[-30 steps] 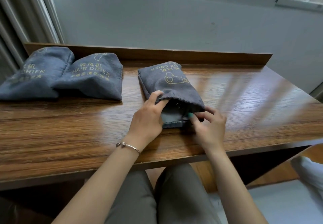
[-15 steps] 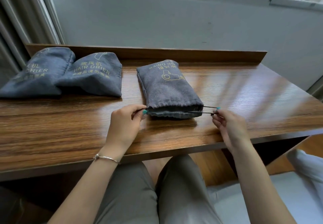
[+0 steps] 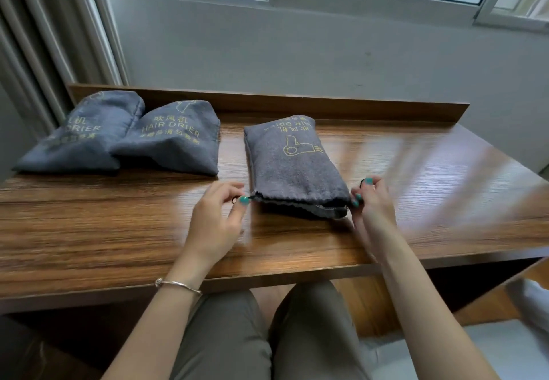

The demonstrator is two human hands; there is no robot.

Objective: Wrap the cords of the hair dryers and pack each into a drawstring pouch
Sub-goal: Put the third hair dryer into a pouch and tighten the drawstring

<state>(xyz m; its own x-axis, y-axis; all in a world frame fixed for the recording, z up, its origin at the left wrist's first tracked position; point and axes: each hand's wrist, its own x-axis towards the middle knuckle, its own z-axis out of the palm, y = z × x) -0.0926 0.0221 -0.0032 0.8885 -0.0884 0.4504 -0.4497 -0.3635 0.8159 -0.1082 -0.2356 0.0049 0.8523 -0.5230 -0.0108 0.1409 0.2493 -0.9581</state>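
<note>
A filled grey drawstring pouch (image 3: pixel 294 166) with a yellow hair-dryer print lies in the middle of the wooden table (image 3: pixel 118 225), its mouth toward me. My left hand (image 3: pixel 217 216) pinches the drawstring at the mouth's left corner. My right hand (image 3: pixel 371 201) pinches the black drawstring at the right corner. The mouth looks partly gathered, with a dark gap under the hem. No hair dryer shows; whatever fills the pouch is hidden by the cloth.
Two more filled grey pouches, one (image 3: pixel 80 133) and another (image 3: pixel 178 139), lie side by side at the back left of the table. A raised wooden lip (image 3: pixel 297 106) runs along the table's far edge under the window. My knees sit below the front edge.
My hands went from the pouch mouth to its drawstrings and pulled them outward. The right hand has since moved back in close to the pouch's right corner, and the camera came closer.
</note>
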